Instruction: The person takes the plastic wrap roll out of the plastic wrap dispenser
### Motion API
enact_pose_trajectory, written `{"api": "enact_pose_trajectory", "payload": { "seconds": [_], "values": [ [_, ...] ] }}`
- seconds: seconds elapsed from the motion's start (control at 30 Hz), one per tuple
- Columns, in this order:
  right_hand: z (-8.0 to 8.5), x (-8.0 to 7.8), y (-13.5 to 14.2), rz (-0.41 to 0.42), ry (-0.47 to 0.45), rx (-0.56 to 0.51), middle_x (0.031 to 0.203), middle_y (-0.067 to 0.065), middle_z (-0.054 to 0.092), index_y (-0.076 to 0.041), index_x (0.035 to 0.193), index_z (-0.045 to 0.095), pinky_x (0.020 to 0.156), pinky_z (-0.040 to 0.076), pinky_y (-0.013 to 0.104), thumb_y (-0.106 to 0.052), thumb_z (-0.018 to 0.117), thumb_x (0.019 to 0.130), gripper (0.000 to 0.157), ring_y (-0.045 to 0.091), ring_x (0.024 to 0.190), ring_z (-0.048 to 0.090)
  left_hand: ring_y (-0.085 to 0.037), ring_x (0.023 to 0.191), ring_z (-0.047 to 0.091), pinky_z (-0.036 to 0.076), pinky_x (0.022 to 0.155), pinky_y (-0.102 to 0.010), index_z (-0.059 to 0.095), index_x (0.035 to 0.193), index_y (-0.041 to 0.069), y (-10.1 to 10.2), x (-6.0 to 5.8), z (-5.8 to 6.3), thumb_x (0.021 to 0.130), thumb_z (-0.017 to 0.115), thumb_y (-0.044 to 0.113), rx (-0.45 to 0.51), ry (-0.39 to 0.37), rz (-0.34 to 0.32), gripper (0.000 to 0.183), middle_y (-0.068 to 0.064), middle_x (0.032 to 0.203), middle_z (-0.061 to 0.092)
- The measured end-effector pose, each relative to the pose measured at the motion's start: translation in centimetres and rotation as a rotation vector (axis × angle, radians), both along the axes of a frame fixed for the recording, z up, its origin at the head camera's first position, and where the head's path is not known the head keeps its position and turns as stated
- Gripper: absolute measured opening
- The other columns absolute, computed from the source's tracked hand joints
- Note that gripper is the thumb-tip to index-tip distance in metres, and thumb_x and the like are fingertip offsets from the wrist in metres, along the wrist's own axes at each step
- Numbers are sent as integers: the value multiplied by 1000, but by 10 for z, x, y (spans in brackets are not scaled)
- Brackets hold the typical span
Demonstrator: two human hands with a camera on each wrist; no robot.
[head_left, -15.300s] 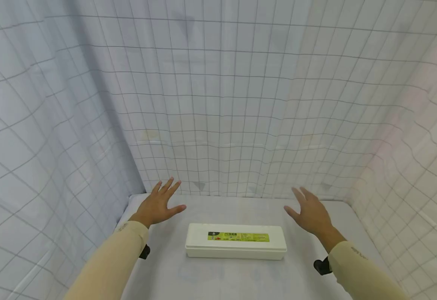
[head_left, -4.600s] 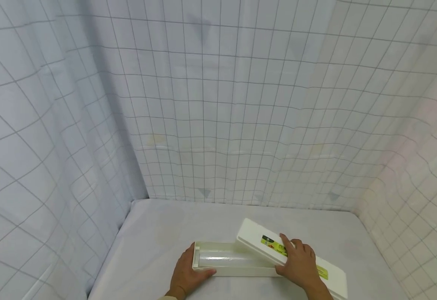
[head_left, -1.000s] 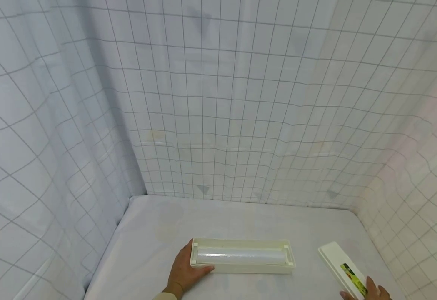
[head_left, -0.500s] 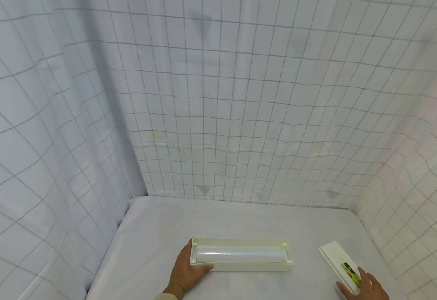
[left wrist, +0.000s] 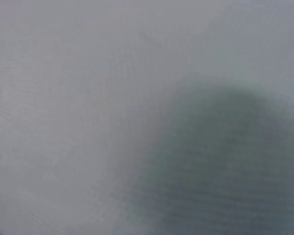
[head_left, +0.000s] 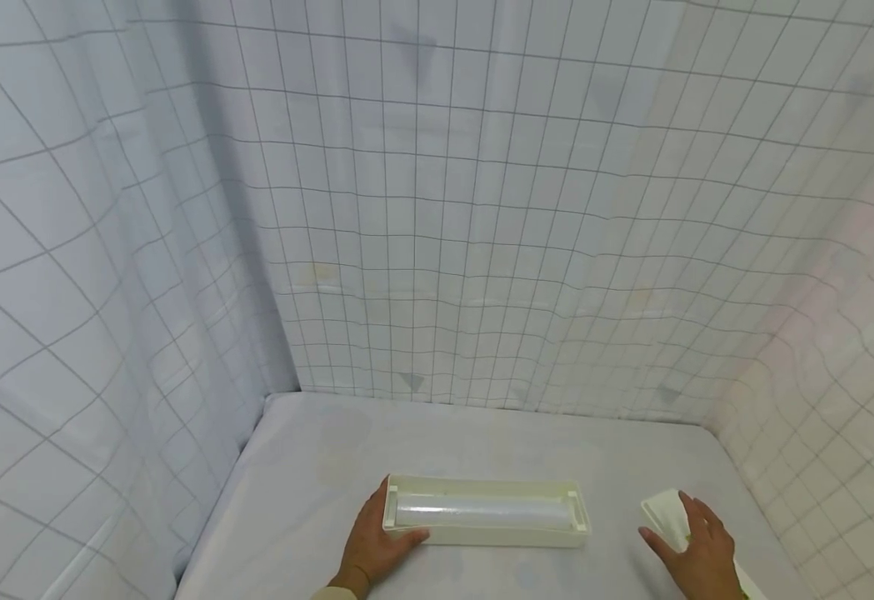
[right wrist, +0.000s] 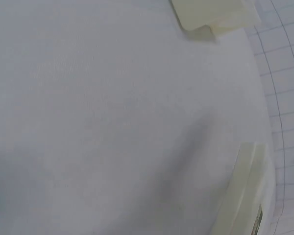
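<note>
In the head view a long cream plastic box (head_left: pixel 496 539) lies uncovered on the white cloth. Inside it is a shiny roll of cling film (head_left: pixel 481 510). My left hand (head_left: pixel 377 537) grips the box's left end, thumb on the front wall and fingers behind. To the right, the long lid (head_left: pixel 663 510) lies slanted on the cloth. My right hand (head_left: pixel 701 552) hovers over the lid with fingers spread and loosely bent, covering most of its label. The right wrist view has the lid (right wrist: pixel 242 188) at lower right and the box's end (right wrist: pixel 206 14) at the top.
White cloth (head_left: pixel 377 433) covers the tabletop. Grid-patterned curtains (head_left: pixel 437 250) enclose it at the back and both sides, with the right one (head_left: pixel 841 375) near the lid. The left wrist view is mostly cloth (left wrist: pixel 88 98) and a dark shadow.
The lid, on the box at first, was lifted off and laid down at the right. Over the last second my right hand has come off it and moved up and left. The left hand stays.
</note>
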State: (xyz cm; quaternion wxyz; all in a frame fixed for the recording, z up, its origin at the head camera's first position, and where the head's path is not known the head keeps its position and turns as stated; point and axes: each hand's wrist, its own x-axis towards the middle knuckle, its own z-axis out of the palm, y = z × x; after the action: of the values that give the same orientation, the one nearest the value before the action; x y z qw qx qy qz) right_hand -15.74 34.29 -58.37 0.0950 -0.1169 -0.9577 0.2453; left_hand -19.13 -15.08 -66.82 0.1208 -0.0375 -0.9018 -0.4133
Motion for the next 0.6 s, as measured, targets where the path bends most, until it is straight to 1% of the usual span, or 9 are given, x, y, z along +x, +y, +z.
{"api": "enact_pose_trajectory", "payload": {
  "seconds": [0.07,0.13,0.2,0.3,0.43,0.5,0.6],
  "values": [
    [6,-4,-6,13,-82,-34,155,39,22,-1,155,26,104,28,81,-59,76,85,104,69,134,24,-37,129,59,48,110,-56,39,152,2,0,0,0,70,88,57,-9,3,3,110,-16,139,62],
    [10,-6,-14,14,-107,-51,158,35,20,-3,157,25,104,31,81,-62,76,83,107,67,137,22,-37,128,59,48,110,-56,39,152,2,-1,0,-1,70,87,58,-17,4,4,110,-17,140,61],
    [13,-8,-21,31,-107,-56,159,34,20,-3,158,25,103,32,80,-64,75,83,109,64,138,21,-37,129,59,48,110,-56,39,152,2,-1,1,-1,71,87,58,-23,-1,5,111,-17,140,61],
    [17,-10,-34,69,-46,-40,158,33,24,-3,157,28,98,37,79,-61,77,83,106,62,136,26,-37,129,59,48,110,-56,38,153,2,0,1,-1,71,87,60,-27,-13,10,111,-17,141,60],
    [21,-12,-51,127,89,-2,153,31,31,-3,153,35,92,42,76,-49,83,82,97,58,132,34,-37,130,58,47,111,-55,38,153,3,1,1,0,70,86,60,-28,-31,16,112,-17,143,59],
    [23,-14,-59,157,142,21,151,30,33,-3,152,37,90,43,74,-44,86,81,95,56,130,36,-38,132,57,46,112,-55,38,153,3,1,1,0,70,86,60,-25,-37,19,112,-17,143,59],
    [25,-17,-71,192,192,40,151,28,35,-5,152,38,88,46,73,-39,87,80,93,54,129,39,-38,132,57,46,112,-55,38,154,3,1,0,1,70,86,61,-21,-40,19,112,-17,144,59]
  ]
}}
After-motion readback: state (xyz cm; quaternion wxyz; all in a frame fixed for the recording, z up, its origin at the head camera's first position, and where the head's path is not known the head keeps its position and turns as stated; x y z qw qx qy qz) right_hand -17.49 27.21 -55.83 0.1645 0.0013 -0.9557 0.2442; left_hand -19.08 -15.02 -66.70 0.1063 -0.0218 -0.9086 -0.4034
